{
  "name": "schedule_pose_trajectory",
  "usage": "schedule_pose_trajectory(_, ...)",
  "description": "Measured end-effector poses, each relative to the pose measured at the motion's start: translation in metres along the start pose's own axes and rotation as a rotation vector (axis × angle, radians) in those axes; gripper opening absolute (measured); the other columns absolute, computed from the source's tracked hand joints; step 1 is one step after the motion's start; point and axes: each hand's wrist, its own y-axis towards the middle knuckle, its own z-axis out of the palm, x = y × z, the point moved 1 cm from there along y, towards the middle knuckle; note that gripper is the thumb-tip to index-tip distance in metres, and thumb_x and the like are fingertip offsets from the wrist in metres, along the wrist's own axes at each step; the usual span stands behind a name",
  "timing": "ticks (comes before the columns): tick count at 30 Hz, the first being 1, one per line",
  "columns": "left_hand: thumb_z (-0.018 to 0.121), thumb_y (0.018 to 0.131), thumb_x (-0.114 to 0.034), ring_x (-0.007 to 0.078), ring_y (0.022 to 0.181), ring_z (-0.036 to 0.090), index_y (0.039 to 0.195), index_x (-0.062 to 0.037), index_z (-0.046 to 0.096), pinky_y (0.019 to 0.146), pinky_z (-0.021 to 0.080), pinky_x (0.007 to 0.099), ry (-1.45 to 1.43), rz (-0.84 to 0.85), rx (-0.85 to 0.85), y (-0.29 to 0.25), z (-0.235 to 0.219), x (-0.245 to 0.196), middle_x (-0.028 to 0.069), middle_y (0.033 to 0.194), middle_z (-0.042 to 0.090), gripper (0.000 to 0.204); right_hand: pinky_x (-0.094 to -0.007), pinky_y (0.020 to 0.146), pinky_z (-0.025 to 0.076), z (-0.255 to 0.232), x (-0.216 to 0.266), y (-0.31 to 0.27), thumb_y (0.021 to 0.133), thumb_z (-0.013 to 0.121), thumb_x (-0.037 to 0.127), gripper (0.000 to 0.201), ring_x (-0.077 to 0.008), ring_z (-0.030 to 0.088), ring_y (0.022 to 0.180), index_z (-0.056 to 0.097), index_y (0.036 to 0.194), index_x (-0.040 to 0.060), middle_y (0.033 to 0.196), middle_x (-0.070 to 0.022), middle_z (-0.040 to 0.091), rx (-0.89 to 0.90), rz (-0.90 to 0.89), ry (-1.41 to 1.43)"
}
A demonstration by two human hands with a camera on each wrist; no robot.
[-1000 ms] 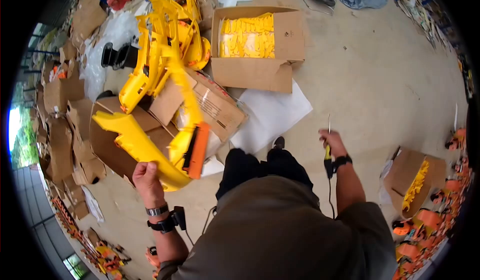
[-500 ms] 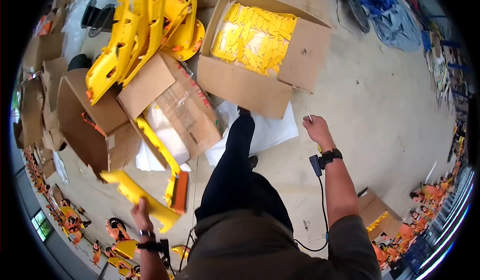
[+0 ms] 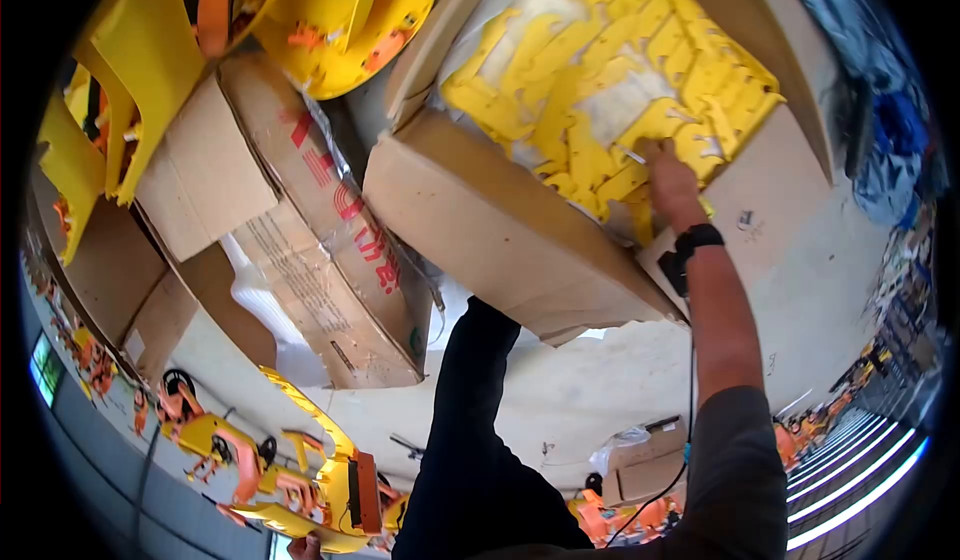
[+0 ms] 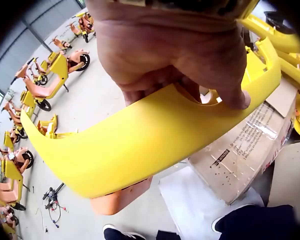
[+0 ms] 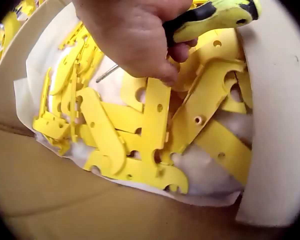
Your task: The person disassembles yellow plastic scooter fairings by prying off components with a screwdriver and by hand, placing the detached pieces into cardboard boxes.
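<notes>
My left hand [image 4: 175,55] grips a large curved yellow panel [image 4: 155,135] with an orange piece [image 4: 122,197] under it; in the head view the hand [image 3: 306,546] shows at the bottom edge beside the panel [image 3: 300,526]. Over the open carton of small yellow parts [image 3: 590,70], my right hand [image 3: 670,180] holds a screwdriver, its shaft [image 3: 630,154] pointing left. The right wrist view shows the hand [image 5: 140,40] curled round the yellow-black screwdriver handle [image 5: 215,21], fingertips close over a flat yellow part [image 5: 156,112]. Whether they touch it I cannot tell.
A taped carton with red print [image 3: 320,220] stands left of the parts carton [image 3: 500,220]. Large yellow panels [image 3: 150,80] are piled at the upper left. Orange and yellow scooters [image 4: 55,80] stand behind, and a cable [image 3: 690,390] hangs from my right wrist.
My right hand has moved from above the floor to over the parts carton. My left hand has moved down to the bottom edge with the panel. The head view is closer to the cartons.
</notes>
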Motion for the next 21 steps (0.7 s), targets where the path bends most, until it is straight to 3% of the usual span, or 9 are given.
schedule_pose_trajectory(3,0.073,0.086,-0.042,0.0148,0.072,0.048,0.085,-0.0004,0.065,0.062,0.04,0.0336,0.206,-0.105,0.067,0.005,-0.022,0.046,0.002,0.078,0.059,0.042,-0.0478,0.078,0.054,0.003,-0.011,0.005,0.082,0.065,0.01,0.036,-0.0384,0.066,0.095,0.058,0.117,0.012,0.112,-0.018,0.061,-0.01,-0.069,-0.054)
schedule_pose_trajectory(5,0.073,0.085,-0.044,0.0131,0.073,0.047,0.095,0.0001,0.064,0.061,0.038,0.033,-0.031,-0.107,-0.007,-0.001,-0.009,0.046,0.0015,0.083,0.06,0.046,-0.0451,0.071,0.053,-0.009,-0.027,-0.014,0.081,0.068,0.01,0.033,-0.0349,0.067,0.083,0.06,0.113,0.0083,0.094,-0.0164,0.064,-0.057,-0.067,0.079)
schedule_pose_trajectory(6,0.067,0.093,-0.036,0.008,0.068,0.049,0.098,-0.0016,0.06,0.059,0.042,0.0269,-0.079,-0.022,0.159,0.007,-0.021,0.048,-0.0008,0.082,0.058,0.035,-0.0437,0.067,0.053,-0.016,-0.035,-0.032,0.08,0.069,0.01,0.032,-0.0331,0.067,0.077,0.062,0.111,0.0065,0.085,-0.0157,0.066,-0.089,-0.067,0.152)
schedule_pose_trajectory(8,0.069,0.089,-0.041,0.0105,0.071,0.053,0.093,0.0005,0.062,0.062,0.042,0.0293,-0.247,0.156,-0.033,-0.008,0.004,0.023,0.0007,0.08,0.059,0.042,-0.0384,0.067,0.053,-0.027,-0.057,-0.074,0.08,0.074,0.016,0.03,-0.0286,0.066,0.072,0.065,0.106,0.0039,0.077,-0.0145,0.067,-0.024,0.025,0.624)
schedule_pose_trajectory(10,0.071,0.086,-0.041,0.0109,0.067,0.054,0.084,0.0011,0.064,0.06,0.042,0.0313,-0.171,0.144,-0.019,-0.024,-0.001,-0.007,0.0009,0.075,0.06,0.043,-0.0237,0.047,0.043,-0.085,-0.03,-0.159,0.084,0.073,0.012,0.03,-0.0089,0.053,0.053,0.064,0.11,-0.0015,0.075,-0.0041,0.062,0.048,0.18,1.189)
schedule_pose_trajectory(12,0.071,0.085,-0.031,0.0138,0.072,0.06,0.094,0.0051,0.068,0.065,0.048,0.031,-0.157,0.101,0.031,-0.049,-0.012,-0.044,0.0062,0.082,0.068,0.037,-0.0239,0.049,0.043,-0.111,-0.013,-0.237,0.086,0.07,0.011,0.029,-0.0084,0.054,0.057,0.065,0.112,-0.0015,0.079,-0.0019,0.064,0.116,0.16,1.347)
schedule_pose_trajectory(15,0.075,0.084,-0.029,0.0159,0.066,0.065,0.093,0.0056,0.07,0.06,0.052,0.0306,-0.128,0.082,0.013,-0.087,-0.021,-0.075,0.0086,0.077,0.07,0.036,-0.0255,0.057,0.048,-0.161,0.039,-0.36,0.088,0.065,0.012,0.029,-0.0125,0.06,0.066,0.064,0.113,-0.0029,0.09,-0.0068,0.067,0.208,-0.089,1.611)
schedule_pose_trajectory(17,0.078,0.081,-0.036,0.0152,0.063,0.065,0.087,0.0053,0.07,0.057,0.053,0.031,-0.425,0.225,0.045,-0.126,-0.023,-0.084,0.0095,0.075,0.07,0.042,-0.0247,0.054,0.049,-0.198,0.073,-0.443,0.086,0.062,0.012,0.031,-0.0147,0.06,0.061,0.06,0.114,-0.0029,0.087,-0.0102,0.067,0.275,-0.191,1.71)
schedule_pose_trajectory(21,0.082,0.078,-0.041,0.0093,0.059,0.057,0.076,0.0026,0.068,0.055,0.048,0.0281,-0.482,0.486,-0.055,-0.2,-0.053,-0.069,0.0042,0.064,0.064,0.045,-0.0262,0.059,0.05,-0.255,0.126,-0.583,0.085,0.063,0.01,0.027,-0.0149,0.061,0.062,0.06,0.11,-0.0007,0.085,-0.0096,0.067,0.233,-0.737,1.593)
